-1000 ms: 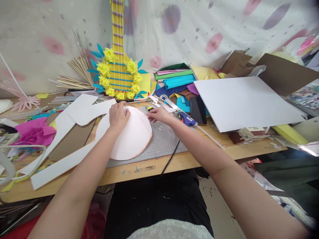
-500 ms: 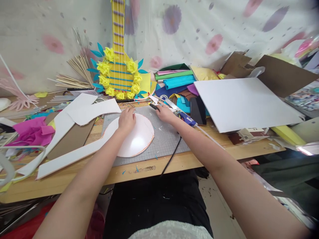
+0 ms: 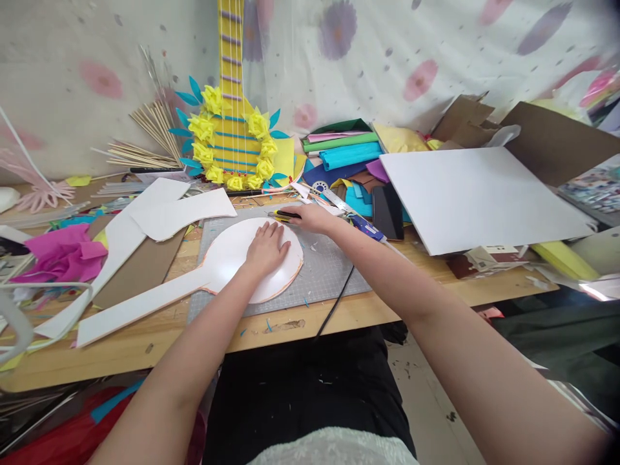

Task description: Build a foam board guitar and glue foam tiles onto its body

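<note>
A white foam board cutout (image 3: 227, 258), round with a long straight neck, lies on the grey cutting mat (image 3: 329, 284), its neck reaching left over the wooden table. My left hand (image 3: 268, 248) rests flat on the round part, fingers spread. At the far edge of that round part, my right hand (image 3: 310, 217) is closed around a yellow and black utility knife (image 3: 285, 214). The knife points left, by the board's upper rim; whether its blade touches the board I cannot tell.
White foam offcuts (image 3: 188, 210) lie to the left. A yellow paper guitar (image 3: 235, 142) with flowers stands behind. On the right are a blue glue gun (image 3: 367, 227), a phone (image 3: 387, 212) and a large white board (image 3: 484, 200). A black cable (image 3: 334, 303) crosses the mat.
My left hand has slid right and flattened onto the round part. My right hand has brought the knife left, to the board's far edge.
</note>
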`<state>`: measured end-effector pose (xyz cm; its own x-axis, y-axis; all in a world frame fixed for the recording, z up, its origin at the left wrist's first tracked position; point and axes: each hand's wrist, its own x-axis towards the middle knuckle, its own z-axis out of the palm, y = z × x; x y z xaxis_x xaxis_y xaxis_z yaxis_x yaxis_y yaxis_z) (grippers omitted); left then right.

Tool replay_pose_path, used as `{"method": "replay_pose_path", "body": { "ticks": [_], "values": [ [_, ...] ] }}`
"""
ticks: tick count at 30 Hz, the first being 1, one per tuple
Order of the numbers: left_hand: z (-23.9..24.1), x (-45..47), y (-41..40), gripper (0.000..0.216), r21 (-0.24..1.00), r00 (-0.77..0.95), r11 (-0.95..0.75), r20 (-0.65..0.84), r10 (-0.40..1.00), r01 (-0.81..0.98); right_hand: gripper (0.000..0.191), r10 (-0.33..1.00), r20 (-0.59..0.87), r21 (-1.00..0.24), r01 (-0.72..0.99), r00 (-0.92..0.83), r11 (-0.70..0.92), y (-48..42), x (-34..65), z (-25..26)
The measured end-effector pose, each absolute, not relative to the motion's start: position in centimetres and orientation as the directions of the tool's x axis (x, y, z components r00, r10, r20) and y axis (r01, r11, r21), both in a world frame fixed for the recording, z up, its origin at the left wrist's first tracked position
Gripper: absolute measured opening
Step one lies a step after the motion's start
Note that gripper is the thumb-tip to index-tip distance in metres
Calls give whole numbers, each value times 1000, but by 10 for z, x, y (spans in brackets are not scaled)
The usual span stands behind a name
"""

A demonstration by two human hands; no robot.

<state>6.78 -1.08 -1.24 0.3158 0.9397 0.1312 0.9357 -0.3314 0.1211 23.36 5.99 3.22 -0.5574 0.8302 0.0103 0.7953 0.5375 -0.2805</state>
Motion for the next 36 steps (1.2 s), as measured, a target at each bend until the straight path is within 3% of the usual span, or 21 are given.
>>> {"method": "replay_pose_path", "body": {
  "ticks": [10, 22, 36],
  "values": [
    [-10, 61, 1, 57, 142, 305, -328, 160, 939, 934, 44, 818, -47, -65, 819, -574, 571, 70, 224, 57],
    [-12, 60, 5, 62, 131, 292, -309, 133, 947, 942, 41, 768, -87, 90, 763, -634, 640, 78, 219, 71],
    [-9, 61, 4, 61, 138, 296, -312, 127, 947, 940, 43, 737, -102, 123, 726, -669, 676, 78, 230, 68]
  ]
}}
